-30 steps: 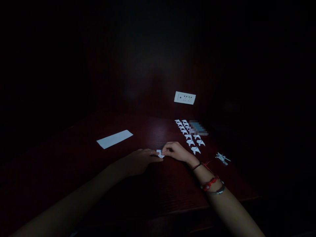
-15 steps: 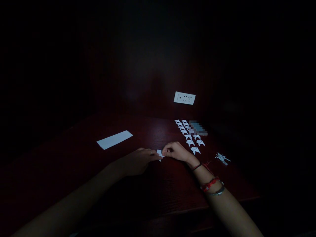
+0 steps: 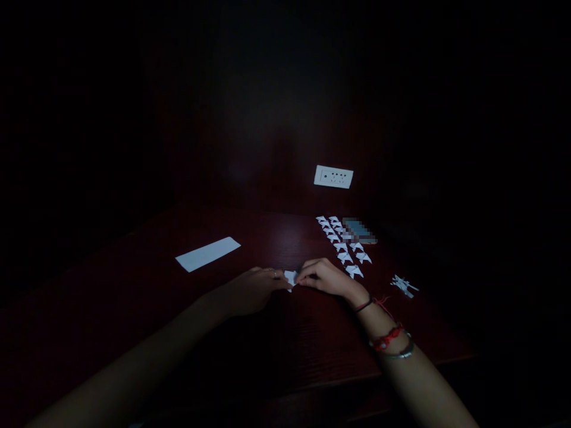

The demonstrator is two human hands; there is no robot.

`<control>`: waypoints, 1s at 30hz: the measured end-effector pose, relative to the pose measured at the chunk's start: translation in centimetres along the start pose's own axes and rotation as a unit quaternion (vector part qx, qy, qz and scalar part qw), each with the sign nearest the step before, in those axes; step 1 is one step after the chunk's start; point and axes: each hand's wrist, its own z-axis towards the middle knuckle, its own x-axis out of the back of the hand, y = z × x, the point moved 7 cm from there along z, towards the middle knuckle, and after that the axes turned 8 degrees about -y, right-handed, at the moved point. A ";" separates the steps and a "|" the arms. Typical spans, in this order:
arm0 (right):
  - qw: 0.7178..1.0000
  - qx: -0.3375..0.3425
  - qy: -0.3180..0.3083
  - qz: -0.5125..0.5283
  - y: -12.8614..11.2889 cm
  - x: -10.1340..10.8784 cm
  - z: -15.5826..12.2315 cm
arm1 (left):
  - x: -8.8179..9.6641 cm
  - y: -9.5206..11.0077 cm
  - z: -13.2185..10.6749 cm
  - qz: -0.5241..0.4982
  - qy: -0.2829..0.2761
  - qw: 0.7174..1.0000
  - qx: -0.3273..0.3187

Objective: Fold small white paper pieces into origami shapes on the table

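Observation:
A small folded piece of white paper (image 3: 290,277) sits between my two hands, just above the dark red table (image 3: 285,333). My left hand (image 3: 254,290), with a ring on one finger, pinches its left side. On its right edge the fingertips of my right hand (image 3: 325,276) are closed; bracelets circle that wrist and forearm. Several folded white paper shapes (image 3: 343,257) lie in two rows beyond my right hand. Farther left a flat white paper strip (image 3: 208,254) rests on the tabletop. The fingers partly cover the folded paper.
A small pile of thin white paper scraps (image 3: 404,286) lies to the right. Behind the folded shapes is a blurred-out flat, bluish rectangular object (image 3: 359,230). A white wall socket (image 3: 333,177) is at the back. Surroundings are very dark.
My right hand has shifted slightly right and its fingers have straightened a little along the paper's edge. My left hand stays nearly in place, still pinching the paper.

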 end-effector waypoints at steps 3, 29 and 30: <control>0.998 0.023 -0.030 -0.043 -0.8 -0.3 0.0 | 0.2 -0.3 -0.2 -0.009 -0.005 1.000 -0.008; 0.991 -0.029 -0.046 -0.124 -1.8 0.2 -0.2 | 1.7 -0.2 -0.4 -0.046 -0.014 0.999 -0.024; 0.991 -0.031 -0.046 -0.122 -1.7 0.2 -0.2 | 1.7 -0.2 -0.5 -0.049 -0.013 0.998 -0.025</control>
